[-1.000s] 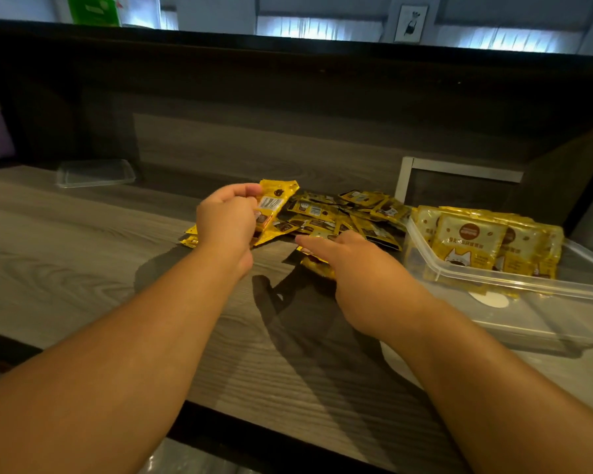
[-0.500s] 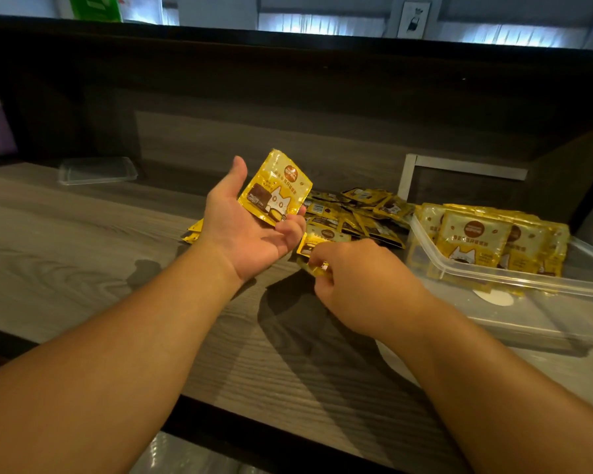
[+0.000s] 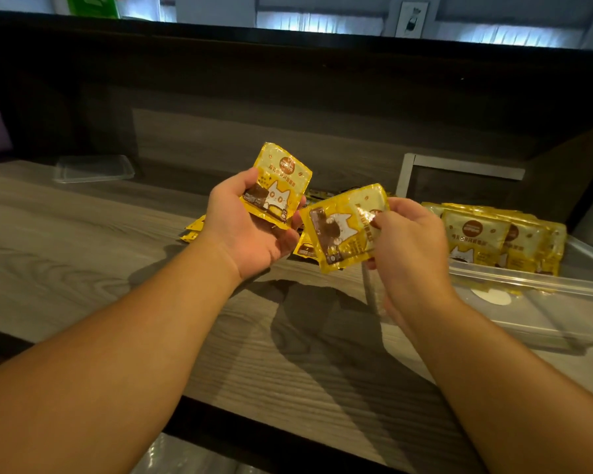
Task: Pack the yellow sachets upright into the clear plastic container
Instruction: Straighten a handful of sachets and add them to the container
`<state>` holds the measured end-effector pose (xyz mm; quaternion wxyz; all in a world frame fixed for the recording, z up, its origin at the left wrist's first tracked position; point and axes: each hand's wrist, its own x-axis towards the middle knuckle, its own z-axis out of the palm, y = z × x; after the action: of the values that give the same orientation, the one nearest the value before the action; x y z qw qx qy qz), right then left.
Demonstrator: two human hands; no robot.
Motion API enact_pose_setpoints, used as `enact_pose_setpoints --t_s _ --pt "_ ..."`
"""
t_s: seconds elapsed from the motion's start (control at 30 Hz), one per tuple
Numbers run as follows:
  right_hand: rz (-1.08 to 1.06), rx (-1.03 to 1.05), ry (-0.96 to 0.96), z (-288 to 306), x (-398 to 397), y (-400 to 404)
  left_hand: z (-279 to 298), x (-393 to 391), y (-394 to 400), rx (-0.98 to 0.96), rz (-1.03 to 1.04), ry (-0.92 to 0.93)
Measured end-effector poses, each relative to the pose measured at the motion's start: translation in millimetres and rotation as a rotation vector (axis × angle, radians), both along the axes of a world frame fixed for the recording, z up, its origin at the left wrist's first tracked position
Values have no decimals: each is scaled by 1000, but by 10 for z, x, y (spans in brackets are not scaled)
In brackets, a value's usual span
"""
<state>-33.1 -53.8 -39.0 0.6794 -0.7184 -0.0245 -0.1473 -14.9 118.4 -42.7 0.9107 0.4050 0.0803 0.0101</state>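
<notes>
The left hand (image 3: 250, 230) is raised palm up above the wooden table (image 3: 83, 268), and a yellow sachet (image 3: 277, 186) lies across its fingers with the thumb laid on its left edge, so the hand holds it. This sachet shows its printed face with the cat drawing, its long axis runs from near to far with a slight lean to the right, and its brown round logo end points away toward the far wall. The right hand (image 3: 408, 248) pinches a second sachet (image 3: 344, 227) by its right end, thumb on the printed face and fingers curled behind. That second sachet is turned on its side: its long axis runs left to right, tilted so the left end hangs lower, and its logo end sits under the thumb at the right. The two held sachets are just beside each other, almost touching at the left hand's fingertips. Behind and below the hands a loose pile of sachets (image 3: 308, 246) lies flat on the table. To the right stands the clear plastic box (image 3: 528, 285), with a row of sachets (image 3: 473, 237) upright along its far side, faces toward the camera. A clear lid (image 3: 95, 168) lies at the far left of the table.
</notes>
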Motion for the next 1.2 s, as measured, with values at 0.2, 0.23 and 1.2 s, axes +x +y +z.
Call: enact_pose_setpoints --t_s 0.2,0.23,1.2 --pt "4 2 -62 13 -3 17 19 -25 -95 89 -162 -29" --pt "-17 -51 -92 0 5 18 28 -38 -116 119 -197 -40" --pt "-135 -401 -410 628 -107 -595 740 -338 -911 1175 264 -544"
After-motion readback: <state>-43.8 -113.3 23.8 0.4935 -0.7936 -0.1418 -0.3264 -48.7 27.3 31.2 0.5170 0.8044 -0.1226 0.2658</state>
